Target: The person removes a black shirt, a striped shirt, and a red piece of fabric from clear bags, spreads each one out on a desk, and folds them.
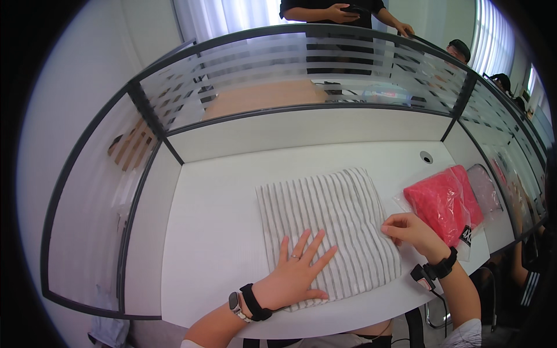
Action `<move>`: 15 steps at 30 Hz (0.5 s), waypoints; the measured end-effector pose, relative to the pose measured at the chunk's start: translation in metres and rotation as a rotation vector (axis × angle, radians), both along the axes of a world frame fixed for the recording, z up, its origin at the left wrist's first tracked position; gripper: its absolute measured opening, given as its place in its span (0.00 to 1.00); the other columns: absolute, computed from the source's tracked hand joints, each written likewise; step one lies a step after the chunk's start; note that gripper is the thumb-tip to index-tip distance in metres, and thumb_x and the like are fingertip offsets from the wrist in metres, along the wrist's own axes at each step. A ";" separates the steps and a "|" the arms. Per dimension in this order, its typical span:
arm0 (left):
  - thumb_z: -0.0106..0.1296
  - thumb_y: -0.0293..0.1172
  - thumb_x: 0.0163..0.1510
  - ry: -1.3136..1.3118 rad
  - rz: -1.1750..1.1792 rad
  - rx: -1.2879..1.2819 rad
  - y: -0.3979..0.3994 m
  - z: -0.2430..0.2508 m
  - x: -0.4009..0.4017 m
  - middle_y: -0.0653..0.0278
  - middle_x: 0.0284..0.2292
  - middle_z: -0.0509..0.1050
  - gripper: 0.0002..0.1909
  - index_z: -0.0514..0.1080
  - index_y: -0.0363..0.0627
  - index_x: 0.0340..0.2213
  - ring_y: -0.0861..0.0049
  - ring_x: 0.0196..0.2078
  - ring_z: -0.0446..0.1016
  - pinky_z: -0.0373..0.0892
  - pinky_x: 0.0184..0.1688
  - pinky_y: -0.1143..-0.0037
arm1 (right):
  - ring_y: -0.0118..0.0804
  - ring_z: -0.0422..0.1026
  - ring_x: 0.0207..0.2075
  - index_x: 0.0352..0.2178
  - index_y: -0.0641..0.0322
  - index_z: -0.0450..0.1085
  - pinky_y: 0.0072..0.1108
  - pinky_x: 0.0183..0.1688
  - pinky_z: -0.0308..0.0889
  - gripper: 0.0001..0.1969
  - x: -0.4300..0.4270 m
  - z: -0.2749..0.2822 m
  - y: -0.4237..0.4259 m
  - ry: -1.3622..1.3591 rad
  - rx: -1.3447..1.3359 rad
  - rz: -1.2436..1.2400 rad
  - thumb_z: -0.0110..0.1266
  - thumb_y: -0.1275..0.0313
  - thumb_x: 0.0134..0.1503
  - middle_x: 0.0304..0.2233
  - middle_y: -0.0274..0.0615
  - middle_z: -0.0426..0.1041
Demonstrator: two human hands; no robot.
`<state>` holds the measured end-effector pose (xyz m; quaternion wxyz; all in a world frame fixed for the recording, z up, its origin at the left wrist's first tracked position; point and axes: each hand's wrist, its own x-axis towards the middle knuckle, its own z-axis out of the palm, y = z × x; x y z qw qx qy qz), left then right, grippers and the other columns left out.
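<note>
A folded white fabric with grey stripes [339, 209] lies on the white desk [213, 226] before me. My left hand [300, 272] rests flat on its lower left part, fingers spread, with nothing gripped. At the fabric's right edge is my right hand [407, 232], thumb and index finger pinched together on that edge. Both wrists wear black straps, and a watch sits on the left one.
Right of the fabric lies a pink cloth in a clear plastic bag [439, 200], beside a translucent zip pouch [484, 187]. A cable hole [426, 157] is at the back right. Grey-framed partitions [304, 111] enclose the desk; people are beyond them.
</note>
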<state>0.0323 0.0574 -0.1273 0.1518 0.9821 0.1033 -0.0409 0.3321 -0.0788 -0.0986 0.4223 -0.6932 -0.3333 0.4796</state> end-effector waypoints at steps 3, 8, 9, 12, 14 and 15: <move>0.54 0.67 0.50 0.006 0.000 0.002 0.000 0.002 0.000 0.40 0.68 0.37 0.53 0.47 0.52 0.67 0.38 0.70 0.33 0.38 0.63 0.36 | 0.18 0.61 0.26 0.30 0.64 0.75 0.13 0.29 0.56 0.15 -0.001 -0.002 -0.004 -0.012 -0.096 -0.002 0.56 0.61 0.61 0.23 0.25 0.66; 0.55 0.66 0.50 0.002 0.000 0.004 0.000 0.004 -0.001 0.41 0.68 0.37 0.53 0.47 0.52 0.67 0.39 0.70 0.33 0.39 0.63 0.36 | 0.16 0.59 0.26 0.29 0.62 0.73 0.13 0.29 0.54 0.14 -0.006 -0.009 -0.006 -0.162 -0.010 0.050 0.56 0.61 0.61 0.24 0.23 0.65; 0.55 0.66 0.50 0.003 -0.001 0.004 -0.001 0.003 -0.001 0.41 0.68 0.37 0.53 0.47 0.52 0.67 0.39 0.70 0.33 0.39 0.63 0.36 | 0.16 0.59 0.26 0.29 0.62 0.73 0.13 0.29 0.54 0.14 -0.005 -0.012 -0.006 -0.161 -0.009 0.049 0.56 0.61 0.61 0.24 0.23 0.65; 0.56 0.64 0.50 -0.011 -0.011 0.020 -0.001 0.005 0.000 0.41 0.68 0.37 0.53 0.47 0.51 0.67 0.38 0.70 0.34 0.40 0.63 0.37 | 0.29 0.66 0.27 0.26 0.68 0.71 0.23 0.33 0.62 0.14 -0.004 -0.023 -0.009 -0.320 0.018 -0.090 0.55 0.66 0.61 0.23 0.35 0.66; 0.56 0.64 0.50 0.008 -0.014 0.021 -0.001 0.007 0.000 0.41 0.68 0.38 0.53 0.47 0.51 0.67 0.39 0.70 0.34 0.40 0.63 0.37 | 0.37 0.68 0.28 0.27 0.70 0.71 0.27 0.33 0.63 0.14 -0.008 -0.036 -0.011 -0.573 0.110 -0.039 0.55 0.66 0.61 0.24 0.41 0.68; 0.56 0.64 0.50 0.024 -0.005 0.019 -0.001 0.008 0.000 0.41 0.68 0.38 0.53 0.48 0.51 0.67 0.39 0.70 0.34 0.41 0.63 0.37 | 0.45 0.70 0.30 0.28 0.72 0.71 0.30 0.34 0.64 0.15 -0.013 -0.036 -0.012 -0.831 0.196 0.027 0.55 0.66 0.61 0.25 0.48 0.69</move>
